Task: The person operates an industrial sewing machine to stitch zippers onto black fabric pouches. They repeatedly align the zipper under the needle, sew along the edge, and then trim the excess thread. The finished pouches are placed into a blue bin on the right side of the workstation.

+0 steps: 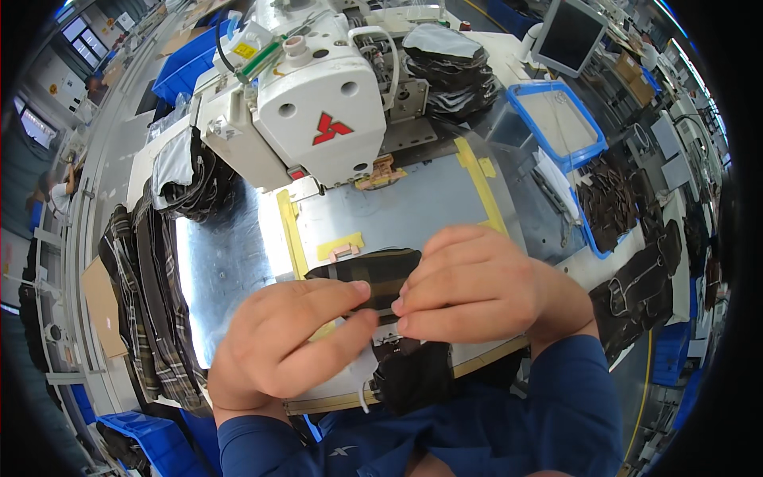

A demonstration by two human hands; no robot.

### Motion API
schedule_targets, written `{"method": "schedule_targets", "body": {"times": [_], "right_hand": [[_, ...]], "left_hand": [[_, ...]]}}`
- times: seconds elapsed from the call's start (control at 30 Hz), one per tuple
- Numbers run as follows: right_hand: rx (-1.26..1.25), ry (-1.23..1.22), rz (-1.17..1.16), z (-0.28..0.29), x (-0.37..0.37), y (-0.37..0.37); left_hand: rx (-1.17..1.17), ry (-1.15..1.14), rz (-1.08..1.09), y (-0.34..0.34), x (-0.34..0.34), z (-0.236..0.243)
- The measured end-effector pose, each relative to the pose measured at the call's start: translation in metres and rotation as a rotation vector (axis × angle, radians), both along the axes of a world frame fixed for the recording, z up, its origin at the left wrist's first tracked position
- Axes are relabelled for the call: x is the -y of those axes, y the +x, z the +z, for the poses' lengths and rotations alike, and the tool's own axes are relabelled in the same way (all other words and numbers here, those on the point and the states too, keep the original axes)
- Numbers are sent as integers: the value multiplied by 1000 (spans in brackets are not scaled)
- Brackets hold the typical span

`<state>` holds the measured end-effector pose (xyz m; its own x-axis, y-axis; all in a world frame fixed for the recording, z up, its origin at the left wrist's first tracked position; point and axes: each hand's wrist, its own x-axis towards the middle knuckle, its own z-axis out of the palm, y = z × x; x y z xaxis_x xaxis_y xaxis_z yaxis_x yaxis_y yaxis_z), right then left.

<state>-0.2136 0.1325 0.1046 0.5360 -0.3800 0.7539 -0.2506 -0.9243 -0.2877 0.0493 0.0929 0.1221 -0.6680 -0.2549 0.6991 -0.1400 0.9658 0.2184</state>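
Observation:
A dark plaid fabric piece (381,274) lies at the near edge of a grey plate (381,219) under the sewing machine head (318,111). My left hand (294,334) comes in from the left, its thumb and fingers closed on the fabric's near part. Facing it, my right hand (477,282) pinches the same piece, the fingers curled together. The two hands' fingertips are only a little apart. Just below them a black fabric piece (413,375) hangs at the table's front edge; whether it joins the plaid piece, I cannot tell.
Yellow tape (489,191) borders the plate. Stacked dark pieces (449,71) stand behind the machine, with another stack (191,175) to its left. Plaid cloth (151,302) hangs at the left. On the right are a blue tray (556,119), dark scraps (608,203) and a monitor (571,36).

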Motion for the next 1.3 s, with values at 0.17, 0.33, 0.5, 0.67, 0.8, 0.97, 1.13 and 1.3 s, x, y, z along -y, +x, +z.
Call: {"method": "schedule_targets", "body": {"times": [0.17, 0.33, 0.5, 0.67, 0.8, 0.97, 1.13, 1.3], "right_hand": [[4, 2, 12, 0, 0, 0], [19, 5, 25, -1, -1, 2], [44, 9, 26, 0, -2, 3], [73, 44, 55, -3, -1, 2], [129, 129, 66, -7, -2, 3], [190, 328, -146, -4, -9, 3], [227, 543, -324, -2, -5, 2], [230, 610, -286, -10, -2, 5]], "left_hand": [[33, -67, -89, 1, 4, 4], [-41, -37, -98, -2, -1, -6], [-9, 70, -169, -2, 0, -1], [-88, 65, -200, -6, 2, -12], [-128, 213, -232, -6, 5, -24], [-164, 811, -301, -7, 15, -26], [-269, 984, -376, -14, 26, -45], [-186, 836, -64, -24, 12, -46]]}}
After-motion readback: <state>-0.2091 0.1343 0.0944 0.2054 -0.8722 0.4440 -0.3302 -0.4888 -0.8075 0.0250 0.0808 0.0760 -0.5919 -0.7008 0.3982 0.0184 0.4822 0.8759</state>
